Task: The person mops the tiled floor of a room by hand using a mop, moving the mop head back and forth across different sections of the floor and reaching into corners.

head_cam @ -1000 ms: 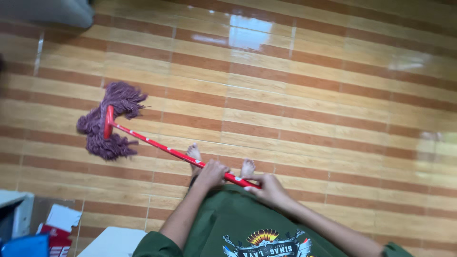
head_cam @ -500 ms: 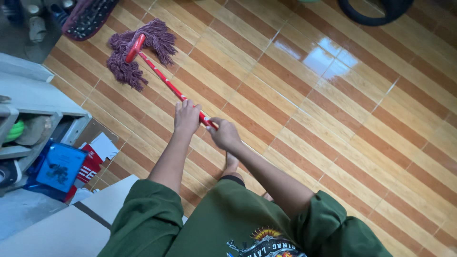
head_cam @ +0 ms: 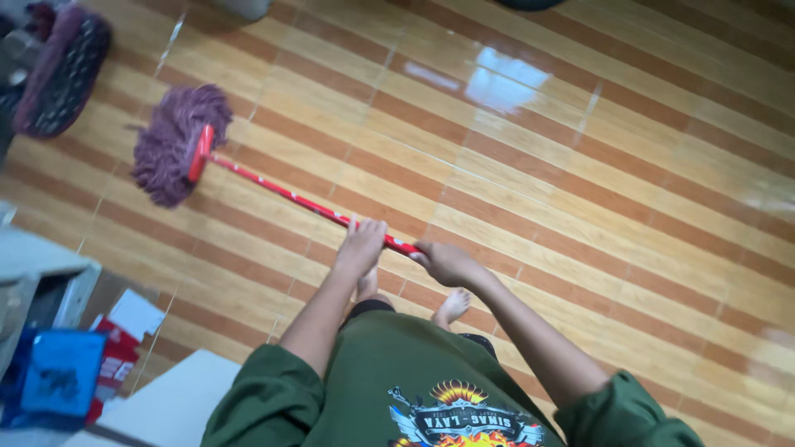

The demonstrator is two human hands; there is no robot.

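Note:
I hold a mop with a red handle (head_cam: pixel 290 196) and a purple string head (head_cam: pixel 172 142). The head rests on the striped tan and brown tiled floor (head_cam: pixel 538 190) at the upper left. My left hand (head_cam: pixel 362 245) grips the handle further down the shaft. My right hand (head_cam: pixel 445 261) is closed around the handle's near end. Both arms reach out from green sleeves, and my bare feet (head_cam: pixel 451 305) show below the hands.
A dark oval slipper or mat (head_cam: pixel 62 70) lies at the top left. At the left edge stands a grey shelf unit (head_cam: pixel 37 273). A blue box (head_cam: pixel 54 381), a red and white packet (head_cam: pixel 120 352) and a white board (head_cam: pixel 170 406) lie at the lower left. The floor shines wet at upper centre.
The mop head has swung from the far upper left toward the left middle of the floor. The view has tilted. Both hands keep their grip on the handle.

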